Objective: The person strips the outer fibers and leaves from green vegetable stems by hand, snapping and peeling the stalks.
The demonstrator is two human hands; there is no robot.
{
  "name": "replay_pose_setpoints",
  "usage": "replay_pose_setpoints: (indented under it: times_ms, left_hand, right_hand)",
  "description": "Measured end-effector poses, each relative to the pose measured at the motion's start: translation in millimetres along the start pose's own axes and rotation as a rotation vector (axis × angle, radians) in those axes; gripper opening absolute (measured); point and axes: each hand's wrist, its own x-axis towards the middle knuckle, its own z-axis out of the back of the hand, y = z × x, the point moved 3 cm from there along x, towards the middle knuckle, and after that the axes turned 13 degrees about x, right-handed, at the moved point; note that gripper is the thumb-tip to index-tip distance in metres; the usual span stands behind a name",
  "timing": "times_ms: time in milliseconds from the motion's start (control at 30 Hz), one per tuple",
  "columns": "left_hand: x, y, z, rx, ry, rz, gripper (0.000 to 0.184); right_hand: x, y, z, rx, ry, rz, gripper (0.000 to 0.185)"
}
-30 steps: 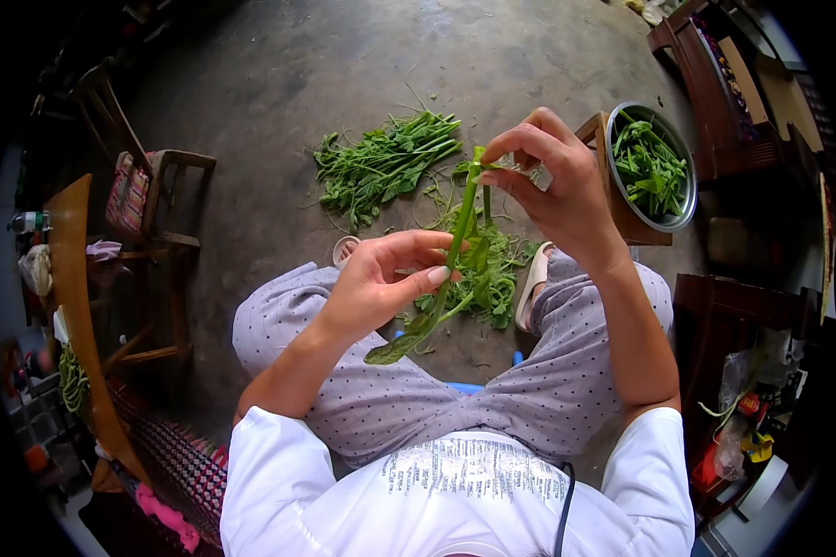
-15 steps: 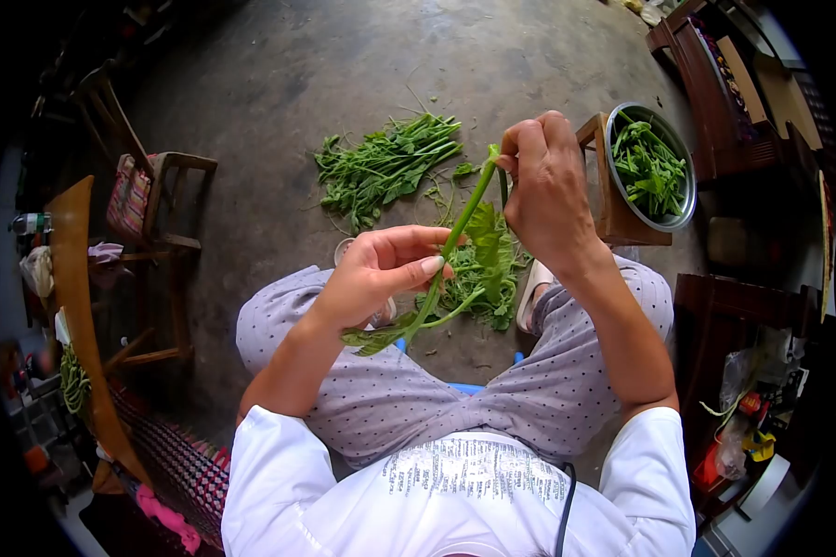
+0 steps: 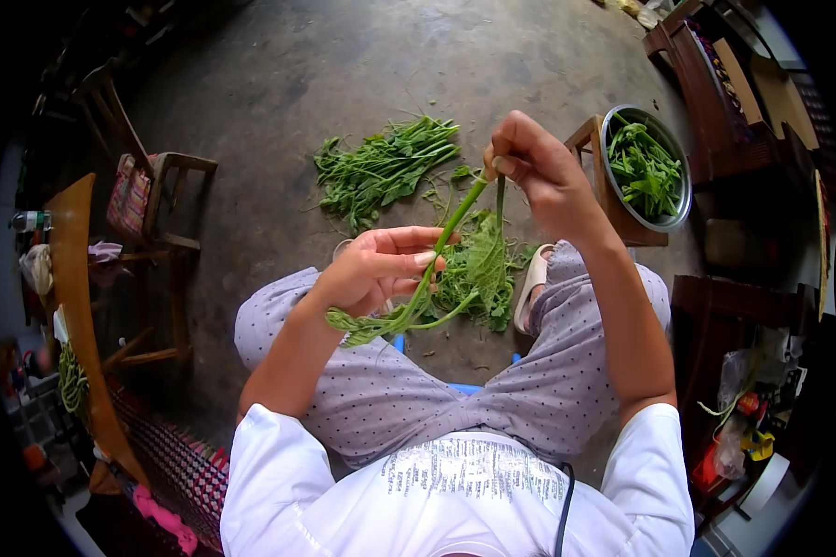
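Between my hands a green leafy vine stem point(image 3: 461, 212) slants up to the right. My left hand point(image 3: 372, 269) pinches it near its middle, and the curly leafy tip hangs past my wrist. My right hand point(image 3: 543, 172) closes on the thick upper end, where a leaf stalk with a broad leaf point(image 3: 486, 255) hangs down. Below, on the floor between my feet, lies a heap of leaves and trimmings point(image 3: 502, 302), partly hidden by the held leaf. Farther off rests a pile of similar green stems point(image 3: 390, 167).
A metal basin point(image 3: 682, 209) of cut greens stands on a wooden stool point(image 3: 613, 218) at the right. To the left are a wooden chair point(image 3: 163, 172) and a wooden board edge point(image 3: 72, 260). Dark wooden furniture point(image 3: 715, 121) lines the right side.
My right hand has turned and shifted slightly left at the stem's upper end. The hanging leaf has swung to show its face, and the stem's tip has moved left.
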Motion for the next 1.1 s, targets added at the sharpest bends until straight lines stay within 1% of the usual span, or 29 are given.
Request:
replay_pose_setpoints:
  times_ms: [33,67,133,167,200,233,267,300,333,400,433,467,500,533,600,633,667,733,767,800,867,933,967,1000,1033,1100]
  left_hand:
    - [-1.1,-0.8,0.4,0.001,0.004,0.001,0.040]
    - [-2.8,-1.7,-0.1,0.021,0.021,0.009,0.040]
    - [-4.7,-2.5,1.7,0.043,0.039,0.018,0.040]
    - [-5.1,-2.7,3.2,0.069,0.059,0.000,0.039]
    - [-5.6,-2.9,4.1,0.093,0.079,-0.018,0.039]
    - [-7.0,-3.6,3.4,0.093,0.081,-0.018,0.039]
    - [-9.1,-4.7,1.9,0.119,0.065,-0.017,0.039]
    - [-10.1,-5.1,1.5,0.145,0.052,-0.016,0.038]
    - [-9.3,-3.3,4.7,0.146,0.059,-0.018,0.038]
    - [-7.2,0.5,11.3,0.104,0.140,-0.054,0.039]
    - [-7.9,-0.3,11.3,0.104,0.142,-0.057,0.039]
    - [-9.4,-1.8,12.2,0.103,0.094,-0.075,0.038]
    - [-11.2,-3.5,13.6,0.102,0.047,-0.093,0.038]
    - [-13.5,-5.6,15.6,0.103,0.052,-0.094,0.038]
    - [-18.6,-15.5,21.0,0.049,0.122,-0.221,0.036]
    - [-21.7,-21.2,23.4,-0.026,0.142,-0.295,0.035]
    - [-23.7,-26.1,26.1,-0.100,0.044,-0.381,0.036]
    - [-24.0,-36.1,30.4,-0.141,-0.088,-0.500,0.035]
    - [-23.3,-39.4,28.7,-0.091,-0.247,-0.489,0.034]
    - [-20.4,-38.2,30.7,-0.094,-0.257,-0.492,0.034]
    - [-12.9,-32.1,36.6,-0.069,-0.216,-0.388,0.028]
    - [0.2,-23.9,23.5,0.054,-0.321,-0.295,0.021]
    - [5.4,-22.6,11.1,0.114,-0.334,-0.264,0.019]
    - [11.1,-18.8,6.0,0.109,-0.238,-0.271,0.023]
    - [11.4,-19.5,-2.8,0.157,-0.221,-0.215,0.025]
    - [12.4,-19.1,-19.7,0.202,-0.189,-0.135,0.027]
  right_hand:
    - [-0.2,-2.8,2.4,0.166,-0.011,-0.082,0.022]
    - [-1.8,-1.5,3.5,0.164,-0.015,-0.081,0.022]
    - [-4.8,-2.3,5.1,0.186,-0.013,-0.193,0.018]
    - [-6.1,-1.6,8.6,0.186,-0.015,-0.193,0.018]
    - [-7.4,-0.2,15.7,0.255,-0.048,-0.170,0.014]
    - [-8.4,1.3,23.6,0.323,-0.081,-0.148,0.012]
    - [-9.0,3.8,32.8,0.321,-0.083,-0.148,0.012]
    - [-8.9,7.6,43.5,0.458,-0.092,-0.147,0.008]
    - [-7.2,10.1,50.6,0.593,-0.099,-0.145,0.008]
    - [-6.6,3.4,55.4,0.635,-0.077,-0.106,0.009]
    - [-6.8,2.4,54.6,0.688,-0.067,-0.064,0.010]
    - [-7.2,2.0,54.3,0.742,-0.057,-0.022,0.012]
    - [-9.0,3.0,61.2,0.616,-0.175,0.012,0.016]
    - [-9.5,5.8,63.8,0.612,-0.178,0.015,0.016]
    - [-12.5,19.2,77.0,0.574,-0.405,0.187,0.022]
    - [-14.2,20.9,79.1,0.565,-0.409,0.193,0.022]
    - [-14.6,21.6,78.9,0.578,-0.356,0.236,0.022]
    - [-13.5,21.8,74.1,0.611,-0.243,0.311,0.024]
    - [-14.0,24.4,68.0,0.505,-0.204,0.314,0.023]
    - [-15.4,25.4,59.7,0.511,-0.196,0.309,0.023]
    - [-18.1,27.2,37.0,0.189,-0.109,0.275,0.026]
    - [-19.6,24.4,20.5,0.196,-0.063,0.230,0.026]
    - [-19.3,23.4,12.6,0.194,-0.023,0.208,0.027]
    - [-18.4,22.0,5.4,0.191,0.018,0.189,0.027]
    - [-18.0,17.2,-0.3,0.267,0.052,0.158,0.027]
    - [-17.6,13.3,-11.4,0.262,0.059,0.133,0.025]
